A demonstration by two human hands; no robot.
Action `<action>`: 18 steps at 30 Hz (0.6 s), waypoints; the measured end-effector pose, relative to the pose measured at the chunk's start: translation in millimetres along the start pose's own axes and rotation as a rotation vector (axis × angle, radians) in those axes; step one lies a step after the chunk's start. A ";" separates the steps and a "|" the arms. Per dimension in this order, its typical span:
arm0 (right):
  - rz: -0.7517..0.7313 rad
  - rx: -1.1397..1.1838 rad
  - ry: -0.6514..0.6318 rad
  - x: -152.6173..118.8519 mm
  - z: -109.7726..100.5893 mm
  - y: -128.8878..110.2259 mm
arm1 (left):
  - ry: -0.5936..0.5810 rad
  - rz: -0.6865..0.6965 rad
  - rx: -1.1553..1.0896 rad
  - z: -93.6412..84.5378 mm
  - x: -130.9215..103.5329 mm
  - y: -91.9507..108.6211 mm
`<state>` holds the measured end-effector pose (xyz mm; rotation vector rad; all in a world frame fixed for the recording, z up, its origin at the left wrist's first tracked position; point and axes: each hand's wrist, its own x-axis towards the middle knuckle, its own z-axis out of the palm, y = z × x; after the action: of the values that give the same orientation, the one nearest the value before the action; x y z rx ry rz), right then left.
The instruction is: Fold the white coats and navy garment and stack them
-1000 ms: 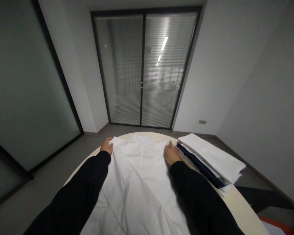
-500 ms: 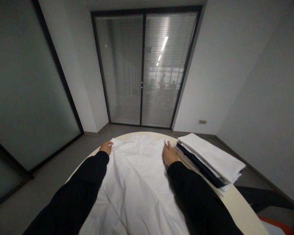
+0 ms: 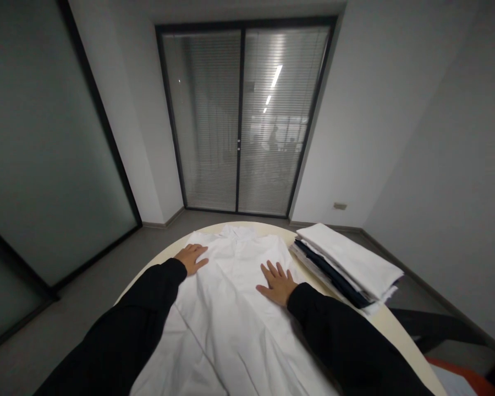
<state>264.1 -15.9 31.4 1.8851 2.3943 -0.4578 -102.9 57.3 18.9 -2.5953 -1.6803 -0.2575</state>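
Observation:
A white shirt lies spread over the table, its collar end toward the far edge and long creases running down it. My left hand rests on its upper left part with the fingers stretched out. On the right side of the cloth, a little nearer to me, my right hand lies flat with spread fingers. Neither hand grips the fabric. The shirt's near end runs out of the bottom of the view, and my dark sleeves cover parts of its sides.
To the right of the shirt sits a stack of folded white and dark cloth on the pale round table. Beyond the table stands a glazed double door with blinds. Something orange and white shows at the lower right.
Both hands have let go of the shirt's upper corners. They now lie open on the cloth, moved inward, the right one also nearer to me.

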 end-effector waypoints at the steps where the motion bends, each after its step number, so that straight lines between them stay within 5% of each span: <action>1: -0.025 0.001 0.000 -3.7 -0.1 2.9 | -0.044 0.007 0.004 1.2 -3.0 4.1; 4: -0.064 -0.012 0.024 -14.6 -5.8 11.3 | -0.124 -0.023 0.050 1.4 -12.3 17.6; 10: 0.152 -0.114 0.126 -50.2 -25.1 4.8 | 0.018 0.067 0.177 -18.9 -25.3 51.3; 18: 0.175 -0.068 -0.132 -74.1 -7.3 -8.0 | -0.050 0.137 0.094 -15.9 -45.1 59.5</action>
<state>275.9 -85.4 56.8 1.9477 2.1144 -0.4660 -68.7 -9.8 30.7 -2.6526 -1.4817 -0.1068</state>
